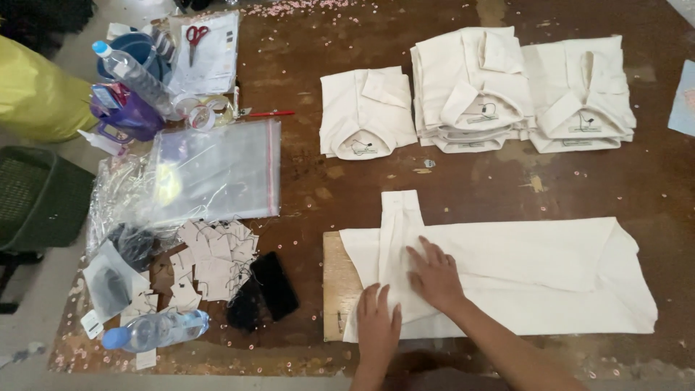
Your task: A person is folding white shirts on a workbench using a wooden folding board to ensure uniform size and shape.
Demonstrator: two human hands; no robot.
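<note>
Cream-coloured cloth, a shirt (507, 275) partly folded, is spread flat across the near right part of the brown tabletop (470, 185), its left end lying over a wooden folding board (337, 282). One sleeve (400, 217) is folded up so that it points away from the person. The left hand (378, 318) is laid open and flat on the shirt's near left corner, fingers spread, grasping nothing. The right hand (434, 274) is likewise pressed flat on the cloth just beside it, fingers extended over the folded sleeve, with nothing clenched in it.

Farther back, three lots of folded cream shirts are set in a row: a single folded shirt (367, 112) on the left, a taller stack (470, 87) in the middle, and another stack (579, 94) on the right, collars turned toward the person.

To the left of the board, a black phone (275, 284) is laid among a heap of paper hang tags (210, 261). Clear plastic bags (210, 170) are piled behind them, with a red pen (268, 114) at their far edge. A plastic water bottle (156, 329) lies on its side at the near left corner, and another bottle (137, 78) is leaned against a purple jug (127, 116). Red-handled scissors (195, 36) are rested on papers at the far left, near a roll of tape (203, 112). A dark green basket (36, 195) stands off the tabletop's left edge.
</note>
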